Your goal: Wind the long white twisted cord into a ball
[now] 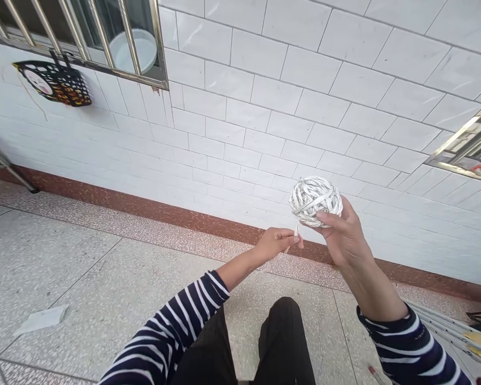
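Observation:
A ball of white, grey-flecked cord (316, 199) is held up in front of the tiled wall. My right hand (347, 235) grips it from below and the right, with the thumb across its lower front. Just below and left of the ball, my left hand (282, 242) pinches the loose end of the cord between thumb and fingers. A short stretch of cord runs from the ball down to that pinch. The palm side of my left hand is partly hidden.
A black patterned basket (60, 83) hangs from the barred window (92, 37) at upper left. Another barred window (471, 144) is at right. A white paper (42, 320) lies on the speckled floor (104, 299). A metal rack (444, 326) stands at lower right.

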Available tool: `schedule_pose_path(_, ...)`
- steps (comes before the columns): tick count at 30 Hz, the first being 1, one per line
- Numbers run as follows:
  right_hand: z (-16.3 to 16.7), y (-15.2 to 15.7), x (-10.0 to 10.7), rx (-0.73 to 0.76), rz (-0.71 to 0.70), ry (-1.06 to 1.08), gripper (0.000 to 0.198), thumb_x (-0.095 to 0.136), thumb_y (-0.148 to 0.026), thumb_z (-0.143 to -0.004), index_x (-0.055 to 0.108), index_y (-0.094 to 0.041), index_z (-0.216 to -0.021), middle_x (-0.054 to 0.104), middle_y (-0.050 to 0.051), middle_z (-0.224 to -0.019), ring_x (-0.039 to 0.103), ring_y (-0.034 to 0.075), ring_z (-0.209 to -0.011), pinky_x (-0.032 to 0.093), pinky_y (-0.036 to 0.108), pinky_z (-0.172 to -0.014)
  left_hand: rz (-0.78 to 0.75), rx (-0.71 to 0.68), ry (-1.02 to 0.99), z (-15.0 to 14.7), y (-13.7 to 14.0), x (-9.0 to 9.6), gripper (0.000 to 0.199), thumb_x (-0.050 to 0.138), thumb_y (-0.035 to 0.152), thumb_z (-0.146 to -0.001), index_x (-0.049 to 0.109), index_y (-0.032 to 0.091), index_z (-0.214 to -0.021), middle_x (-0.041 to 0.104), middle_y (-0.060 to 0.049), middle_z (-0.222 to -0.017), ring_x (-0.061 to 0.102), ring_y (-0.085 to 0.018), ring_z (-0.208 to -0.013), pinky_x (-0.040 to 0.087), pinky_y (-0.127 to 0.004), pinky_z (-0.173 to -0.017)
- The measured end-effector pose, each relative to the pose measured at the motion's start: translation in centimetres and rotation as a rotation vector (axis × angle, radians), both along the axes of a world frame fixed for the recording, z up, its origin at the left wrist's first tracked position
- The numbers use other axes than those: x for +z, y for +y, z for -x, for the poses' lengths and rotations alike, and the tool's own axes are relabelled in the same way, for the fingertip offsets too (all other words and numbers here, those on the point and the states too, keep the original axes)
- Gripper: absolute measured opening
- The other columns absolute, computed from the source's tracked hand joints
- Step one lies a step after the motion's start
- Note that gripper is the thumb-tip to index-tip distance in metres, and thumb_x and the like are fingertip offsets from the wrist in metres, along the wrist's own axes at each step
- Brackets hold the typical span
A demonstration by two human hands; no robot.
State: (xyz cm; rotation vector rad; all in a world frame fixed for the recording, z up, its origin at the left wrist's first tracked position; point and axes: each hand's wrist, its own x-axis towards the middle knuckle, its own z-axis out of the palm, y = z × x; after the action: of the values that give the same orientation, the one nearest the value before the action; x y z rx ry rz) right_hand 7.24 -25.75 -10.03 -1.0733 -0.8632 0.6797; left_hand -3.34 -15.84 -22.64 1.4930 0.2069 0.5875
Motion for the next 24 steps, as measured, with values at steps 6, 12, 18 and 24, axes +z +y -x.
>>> schedule_pose_path(6, -3.9, 0.2, -0.5, -0.166, -0.039, 0.065, 0.055, 0.089, -0.022, -0.052, 0.061, -0.021, -0.099, 0.064, 0.005, -0.113, 0.063, 0.028, -0.101, 0.059, 0.054, -0.082, -0.08, -0.09, 0.17, 4.5, 0.9, -4.0, 0.038, 0.055, 0.046, -0.092, 0.072, 0.013, -0.082, 0.073, -0.007, -0.086, 0.065, -0.019, -0.091, 0.045, -0.029, -0.09)
schedule_pose_path(12, -5.5, -1.0, -2.4, -0.252, -0.045, 0.185, 0.039, 0.086, -0.02, -0.057, 0.062, -0.02, -0.088, 0.064, 0.002, -0.108, 0.062, 0.027, -0.108, 0.059, 0.055, -0.086, -0.386, 0.15, 0.587, 8.2, 5.2, -5.7, 0.037, 0.047, 0.038, -0.092, 0.072, 0.015, -0.075, 0.066, -0.001, -0.073, 0.052, -0.013, -0.06, 0.035, -0.023, -0.059)
schedule_pose_path(18, -2.1, -3.1, -0.5, -0.16, -0.129, 0.114, 0.039, 0.082, -0.018, -0.064, 0.065, -0.022, -0.099, 0.063, 0.004, -0.12, 0.061, 0.028, -0.111, 0.056, 0.057, -0.091, -0.604, 0.275, 0.858, 6.9, 8.3, -7.7, 0.03, 0.047, 0.029, -0.091, 0.071, 0.016, -0.078, 0.068, -0.002, -0.074, 0.053, -0.014, -0.058, 0.032, -0.023, -0.055)
schedule_pose_path(24, -1.6, -6.3, 2.7, -0.237, -0.286, -0.088, 0.032, 0.069, -0.014, -0.072, 0.067, -0.024, -0.102, 0.062, 0.006, -0.121, 0.058, 0.03, -0.118, 0.048, 0.062, -0.101, -0.636, 0.356, 0.954, 6.9, 10.4, -9.8, 0.033, 0.043, 0.032, -0.095, 0.071, 0.017, -0.087, 0.069, -0.006, -0.08, 0.059, -0.019, -0.071, 0.036, -0.025, -0.06)
